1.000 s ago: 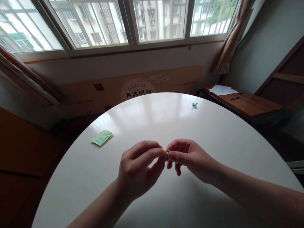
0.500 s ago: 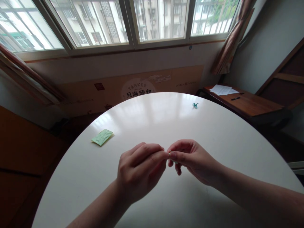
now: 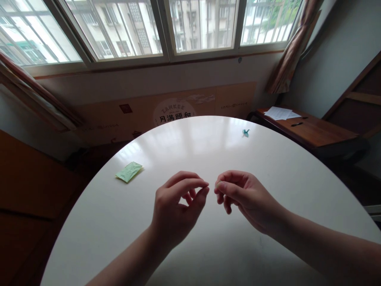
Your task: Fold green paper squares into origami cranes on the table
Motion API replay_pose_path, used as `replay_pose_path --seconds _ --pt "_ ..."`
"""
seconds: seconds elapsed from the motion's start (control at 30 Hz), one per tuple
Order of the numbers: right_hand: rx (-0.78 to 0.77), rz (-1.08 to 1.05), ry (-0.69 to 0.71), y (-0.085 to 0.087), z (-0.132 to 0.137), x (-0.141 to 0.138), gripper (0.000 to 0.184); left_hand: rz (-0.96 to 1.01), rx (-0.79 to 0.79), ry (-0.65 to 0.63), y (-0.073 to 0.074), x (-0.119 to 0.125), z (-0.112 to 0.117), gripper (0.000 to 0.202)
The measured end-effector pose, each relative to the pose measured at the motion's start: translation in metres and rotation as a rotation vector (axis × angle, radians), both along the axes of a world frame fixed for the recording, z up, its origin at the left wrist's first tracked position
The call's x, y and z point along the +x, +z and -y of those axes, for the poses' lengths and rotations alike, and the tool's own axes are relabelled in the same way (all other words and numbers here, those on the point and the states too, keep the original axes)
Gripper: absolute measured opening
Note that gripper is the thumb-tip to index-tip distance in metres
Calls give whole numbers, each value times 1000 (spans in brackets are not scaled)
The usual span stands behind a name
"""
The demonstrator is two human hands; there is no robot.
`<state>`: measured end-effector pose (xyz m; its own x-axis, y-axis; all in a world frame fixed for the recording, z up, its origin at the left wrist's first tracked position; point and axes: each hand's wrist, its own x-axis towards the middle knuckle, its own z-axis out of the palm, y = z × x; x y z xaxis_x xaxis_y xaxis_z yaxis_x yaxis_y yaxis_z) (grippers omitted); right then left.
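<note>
Above the white round table (image 3: 190, 254), my left hand (image 3: 180, 206) has its thumb and index fingertips drawn together in a pinch; anything between them is too small to make out. A short gap to the right, my right hand (image 3: 245, 194) is closed, thumb pressed against its index finger, and whatever it may hold is hidden. The two hands do not touch. A green folded paper piece (image 3: 129, 172) lies beyond my left hand, to the left. Farther back on the right sits a small teal folded figure (image 3: 245, 133), perhaps a paper bird.
A brown wooden side table (image 3: 321, 129) stands beyond the right rim, bearing white papers (image 3: 281, 113) and a black pen (image 3: 297, 124). A printed cardboard panel (image 3: 205, 104) leans below the barred window. Curtains (image 3: 287, 65) hang at the sides.
My hands have come apart; earlier their fingertips met. My left thumb has dropped away from the palm, showing a gap behind its pinch. My right hand has shifted slightly right.
</note>
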<state>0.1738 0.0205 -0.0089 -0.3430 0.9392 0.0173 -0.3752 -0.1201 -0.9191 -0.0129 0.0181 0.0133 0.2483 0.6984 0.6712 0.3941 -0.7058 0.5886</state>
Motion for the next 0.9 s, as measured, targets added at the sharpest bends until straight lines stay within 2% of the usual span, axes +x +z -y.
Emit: replay_pose_path --seconds 0.17,0.23,0.3,0.47,0.67,0.73,0.9 --pt "-91 -45 -8 -7 -3 -1 21 214 -502 -98 0 1 -5 13" --pt "-94 -33 -17 -10 -4 0 31 274 -641 -144 1 0 -6 15" --pt "-60 4 -28 -11 -5 1 36 295 -714 -177 2 -1 -6 16" --pt "64 96 -40 -13 -4 2 32 240 -768 -221 5 0 -7 17" --pt "117 34 20 -12 -4 0 26 215 -733 -194 4 0 -7 8" --pt "55 -7 72 -11 -4 -1 26 238 -732 -185 3 -1 -7 7" --pt "-214 -62 320 -11 -5 -4 47 279 -724 -227 0 -3 -8 10"
